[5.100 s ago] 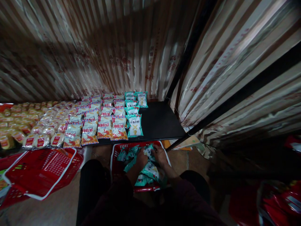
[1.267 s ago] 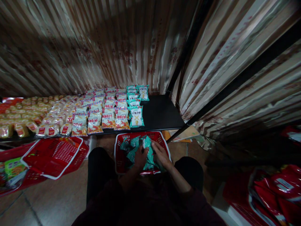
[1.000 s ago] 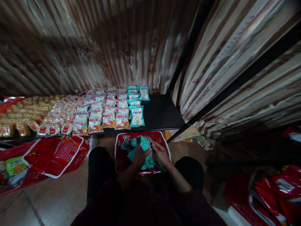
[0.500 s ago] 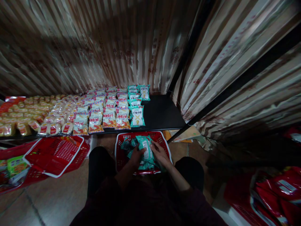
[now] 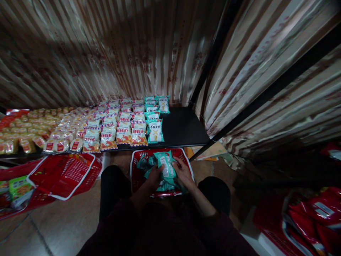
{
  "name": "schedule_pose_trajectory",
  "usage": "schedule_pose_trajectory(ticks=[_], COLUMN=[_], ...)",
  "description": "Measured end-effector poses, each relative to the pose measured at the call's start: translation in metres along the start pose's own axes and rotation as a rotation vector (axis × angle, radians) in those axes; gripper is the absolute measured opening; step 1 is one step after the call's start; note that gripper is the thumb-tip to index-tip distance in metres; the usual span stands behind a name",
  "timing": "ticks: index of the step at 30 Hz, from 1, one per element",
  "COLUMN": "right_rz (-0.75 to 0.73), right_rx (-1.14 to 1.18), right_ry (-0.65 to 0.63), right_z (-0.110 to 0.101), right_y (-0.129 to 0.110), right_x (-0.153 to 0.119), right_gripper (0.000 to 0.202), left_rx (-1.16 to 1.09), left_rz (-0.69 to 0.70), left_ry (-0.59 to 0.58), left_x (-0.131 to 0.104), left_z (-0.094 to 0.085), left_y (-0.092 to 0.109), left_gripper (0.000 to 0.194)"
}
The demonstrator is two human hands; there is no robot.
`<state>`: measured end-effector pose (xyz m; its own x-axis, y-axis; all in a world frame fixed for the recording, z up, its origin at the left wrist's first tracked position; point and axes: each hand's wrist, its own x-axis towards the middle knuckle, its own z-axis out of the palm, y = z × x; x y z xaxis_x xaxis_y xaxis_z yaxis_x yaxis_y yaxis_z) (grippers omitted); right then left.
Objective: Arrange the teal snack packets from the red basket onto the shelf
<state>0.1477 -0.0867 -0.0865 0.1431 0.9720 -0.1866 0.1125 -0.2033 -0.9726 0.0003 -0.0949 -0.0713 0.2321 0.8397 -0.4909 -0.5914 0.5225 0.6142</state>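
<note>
A teal snack packet [image 5: 167, 165], its back face up, is held between my two hands over a red basket [image 5: 135, 177]. My left hand [image 5: 154, 177] grips its left side with the thumb on top. My right hand [image 5: 183, 172] pinches its right edge. More teal packets [image 5: 166, 185] lie in the basket beneath and to the left. On the black shelf [image 5: 183, 126] beyond, teal packets [image 5: 155, 131] form a row with one more beside it at the back. White and orange packets [image 5: 138, 133] stand in rows just left of them.
Round wrapped snacks [image 5: 60, 145] and brown ones cover the shelf's left part. Red baskets [image 5: 64, 174] stand at the left. Red packages [image 5: 317, 213] fill a container at the right. A black post [image 5: 226, 131] slants beside the shelf; curtains [image 5: 149, 53] hang behind.
The held teal packet has moved slightly up and to the right, turning a little. My right hand has shifted up slightly with it. The shelf rows are unchanged.
</note>
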Motion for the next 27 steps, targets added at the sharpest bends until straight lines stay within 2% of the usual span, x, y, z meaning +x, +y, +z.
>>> schedule_pose_trajectory(ticks=[5,7,19,24,27], right_rz=[0.035,0.044,-0.058,-0.224,-0.298], right_rx=[0.058,0.063,-0.171,-0.352,-0.454], right_ry=[-0.140,-0.153,-0.048,0.084,0.087], right_z=[-0.002,-0.002,-0.001,0.001,0.003], right_y=[-0.005,-0.003,0.009,0.006,0.003], right_x=[-0.005,-0.005,-0.002,-0.001,-0.002], right_gripper=[0.060,0.061,0.046,0.033,0.025], left_rx=[0.063,0.076,0.067,0.081,0.122], left_rz=[-0.007,-0.015,-0.012,0.030,0.036], left_ry=[0.064,0.069,0.087,0.080,0.086], left_x=[-0.003,-0.004,-0.001,-0.001,0.000], left_z=[0.002,0.002,-0.001,0.001,-0.002], left_y=[0.004,0.004,0.000,0.000,-0.002], left_gripper=[0.052,0.053,0.059,0.059,0.056])
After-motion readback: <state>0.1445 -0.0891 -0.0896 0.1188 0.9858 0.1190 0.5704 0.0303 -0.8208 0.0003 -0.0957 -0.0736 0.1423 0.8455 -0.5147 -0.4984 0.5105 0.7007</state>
